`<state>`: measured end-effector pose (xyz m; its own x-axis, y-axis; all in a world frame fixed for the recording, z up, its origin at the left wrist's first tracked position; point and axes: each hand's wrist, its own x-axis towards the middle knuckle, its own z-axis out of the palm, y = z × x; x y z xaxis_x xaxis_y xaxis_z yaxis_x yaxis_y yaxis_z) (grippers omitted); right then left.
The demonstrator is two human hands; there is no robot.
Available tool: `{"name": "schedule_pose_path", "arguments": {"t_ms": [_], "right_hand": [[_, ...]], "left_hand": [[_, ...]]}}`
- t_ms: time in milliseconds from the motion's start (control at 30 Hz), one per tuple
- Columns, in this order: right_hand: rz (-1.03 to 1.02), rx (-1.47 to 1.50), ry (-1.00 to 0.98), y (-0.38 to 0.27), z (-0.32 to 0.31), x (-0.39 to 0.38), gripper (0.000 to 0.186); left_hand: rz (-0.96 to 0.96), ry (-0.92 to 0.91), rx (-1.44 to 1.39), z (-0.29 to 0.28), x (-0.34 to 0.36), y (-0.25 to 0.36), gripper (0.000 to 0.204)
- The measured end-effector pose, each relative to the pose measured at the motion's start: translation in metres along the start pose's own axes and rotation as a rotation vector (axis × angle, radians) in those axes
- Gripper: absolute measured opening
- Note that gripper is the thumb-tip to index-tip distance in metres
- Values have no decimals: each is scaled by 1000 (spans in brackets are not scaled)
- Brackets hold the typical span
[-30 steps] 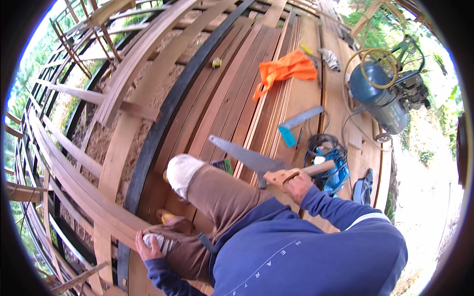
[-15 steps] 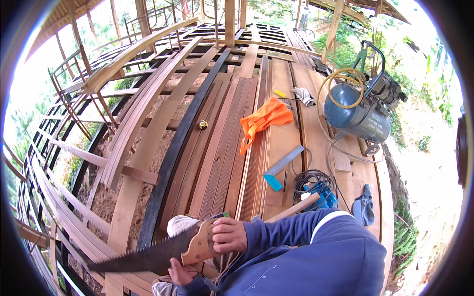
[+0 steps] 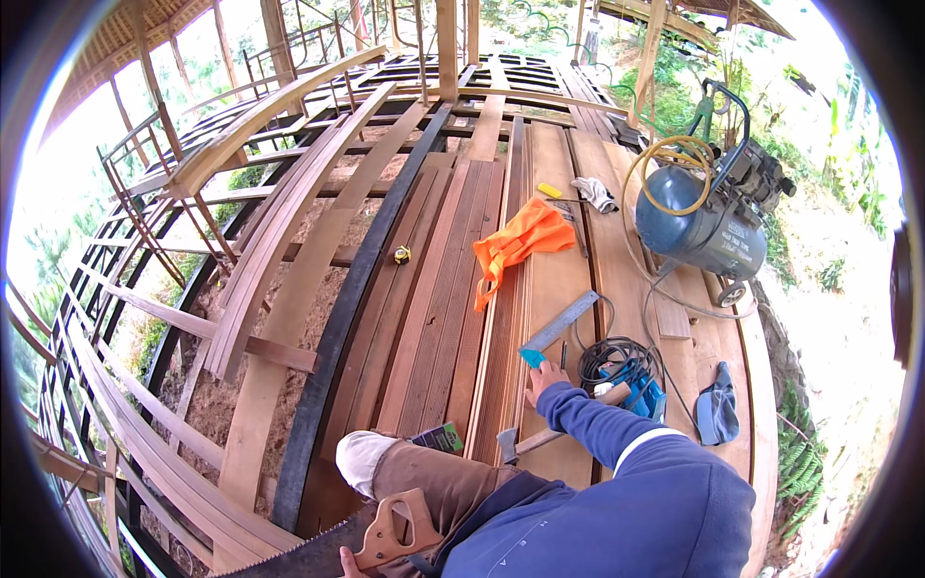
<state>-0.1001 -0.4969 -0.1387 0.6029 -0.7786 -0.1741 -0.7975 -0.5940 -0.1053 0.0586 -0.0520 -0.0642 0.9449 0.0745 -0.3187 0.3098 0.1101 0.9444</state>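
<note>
On the near side of the orange cloth [image 3: 525, 241], the right hand [image 3: 546, 378] lies at the square [image 3: 567, 320], its grip unclear, while farther from the cloth the left hand [image 3: 350, 563] clamps the saw [image 3: 374, 544], apparently a reaching step that calls for fingers closing round the square.

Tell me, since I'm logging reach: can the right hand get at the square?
Likely yes: the right hand is right by the blue handle of the square, with nothing seen between; whether they touch is unclear.
</note>
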Motion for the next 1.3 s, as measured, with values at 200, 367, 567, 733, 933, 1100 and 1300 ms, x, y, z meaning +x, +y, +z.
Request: {"name": "schedule_pose_path", "arguments": {"t_ms": [200, 367, 567, 733, 933, 1100, 1300], "right_hand": [[216, 72, 160, 7, 26, 21, 48], [344, 70, 159, 7, 14, 32, 50], [340, 127, 130, 31, 30, 50, 50], [280, 417, 371, 30, 41, 57, 46], [-309, 986, 350, -95, -61, -4, 42], [-924, 946, 191, -187, -136, -72, 43], [-1291, 826, 41, -221, -111, -126, 51]], "left_hand": [[20, 12, 34, -4, 1, 0, 31], [40, 37, 44, -13, 2, -1, 31], [41, 19, 68, -13, 3, -3, 31], [50, -6, 99, -15, 4, -4, 31], [104, -121, 209, -24, 4, -1, 31], [340, -520, 451, 22, 24, -14, 26], [344, -859, 350, 48, 31, -56, 26]]}}
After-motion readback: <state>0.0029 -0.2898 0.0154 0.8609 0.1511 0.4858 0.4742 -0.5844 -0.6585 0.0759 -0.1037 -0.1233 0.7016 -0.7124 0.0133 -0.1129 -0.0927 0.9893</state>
